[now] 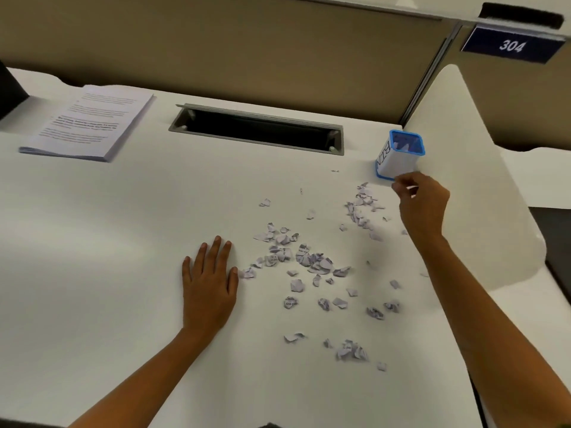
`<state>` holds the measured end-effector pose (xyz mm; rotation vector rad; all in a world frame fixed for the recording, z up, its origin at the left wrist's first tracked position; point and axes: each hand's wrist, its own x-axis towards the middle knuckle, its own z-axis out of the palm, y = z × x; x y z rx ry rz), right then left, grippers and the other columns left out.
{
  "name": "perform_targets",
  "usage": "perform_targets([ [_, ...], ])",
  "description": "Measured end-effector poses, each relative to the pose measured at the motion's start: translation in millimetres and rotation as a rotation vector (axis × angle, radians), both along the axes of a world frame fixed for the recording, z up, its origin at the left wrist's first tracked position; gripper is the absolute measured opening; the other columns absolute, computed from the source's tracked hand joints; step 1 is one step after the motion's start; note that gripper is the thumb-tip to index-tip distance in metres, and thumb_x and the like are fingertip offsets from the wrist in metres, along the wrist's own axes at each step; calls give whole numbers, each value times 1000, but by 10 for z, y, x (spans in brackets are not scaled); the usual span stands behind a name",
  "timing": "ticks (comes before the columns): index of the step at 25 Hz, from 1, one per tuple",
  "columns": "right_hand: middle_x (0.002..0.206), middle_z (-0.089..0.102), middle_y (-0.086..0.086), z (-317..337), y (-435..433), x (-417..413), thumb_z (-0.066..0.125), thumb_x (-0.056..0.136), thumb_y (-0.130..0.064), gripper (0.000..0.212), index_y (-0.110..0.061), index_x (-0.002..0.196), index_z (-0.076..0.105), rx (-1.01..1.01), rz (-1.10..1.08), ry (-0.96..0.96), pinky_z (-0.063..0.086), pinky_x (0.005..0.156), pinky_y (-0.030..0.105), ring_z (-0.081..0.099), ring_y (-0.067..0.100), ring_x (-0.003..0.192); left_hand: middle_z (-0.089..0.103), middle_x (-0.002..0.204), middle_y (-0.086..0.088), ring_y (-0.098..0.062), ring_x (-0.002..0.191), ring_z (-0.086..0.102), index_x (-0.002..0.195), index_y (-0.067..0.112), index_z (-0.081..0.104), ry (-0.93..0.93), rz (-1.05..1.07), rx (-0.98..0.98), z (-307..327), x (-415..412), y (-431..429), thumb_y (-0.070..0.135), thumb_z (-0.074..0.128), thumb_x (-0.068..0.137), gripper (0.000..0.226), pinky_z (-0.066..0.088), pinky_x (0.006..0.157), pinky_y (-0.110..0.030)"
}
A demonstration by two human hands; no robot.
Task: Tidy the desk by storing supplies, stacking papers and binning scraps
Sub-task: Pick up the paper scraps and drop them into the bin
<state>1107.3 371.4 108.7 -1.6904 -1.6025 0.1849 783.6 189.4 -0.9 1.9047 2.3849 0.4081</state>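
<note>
Several torn paper scraps (304, 257) lie scattered over the right half of the white desk (123, 242). A small white bin with a blue rim (398, 156) stands at the back right against a white divider. My right hand (421, 205) is raised just in front of the bin with curled fingers, pinching something small and white, probably a scrap. My left hand (210, 279) lies flat on the desk, fingers straight, just left of the scraps. A stack of printed papers (89, 122) sits at the back left.
A dark open cable slot (256, 129) runs along the back middle of the desk. A white divider panel (469, 180) bounds the right side. A dark object (10, 91) is at the far left edge. A sign reading 304 (511, 44) hangs at the top right.
</note>
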Motion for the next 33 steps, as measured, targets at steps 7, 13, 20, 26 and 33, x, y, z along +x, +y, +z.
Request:
perform_targets([
  [7,123,50,14,-344,-1728,57,72,72,-47,66,-21,127,48,-769,13,12,47,85,36,56,30,104,49,135,-3,-20,126,40,138,17,39,-333,-51,116,139,95,-53,40,27,94,51,29,106,-30],
  [13,125,31,8,-439,-2428,-285,81,67,-34,84,-17,134,33,-807,69,-61,41,87,22,49,26,111,53,131,-1,-18,121,43,125,17,54,-377,-308,47,284,628,-257,36,30,94,43,33,101,-23],
  [20,123,51,3,-536,-2280,-712,66,83,-9,44,-16,124,51,-515,112,198,43,77,12,53,15,104,44,137,3,-13,126,41,131,22,47,-452,-471,-137,351,1027,-455,35,49,93,40,27,94,-10],
  [26,157,0,4,-569,-2085,-498,69,74,-48,93,-41,145,10,-719,244,-307,15,116,42,1,29,144,5,156,-7,-35,144,8,146,28,2,-60,-521,-139,98,994,-532,41,51,90,76,11,115,-52],
  [33,137,51,10,-939,-2471,-816,85,60,-28,80,-24,132,49,-282,356,-484,39,104,41,51,32,123,27,153,-6,-28,142,23,149,21,14,-183,-620,-79,-22,870,-436,37,11,100,51,7,115,-39],
])
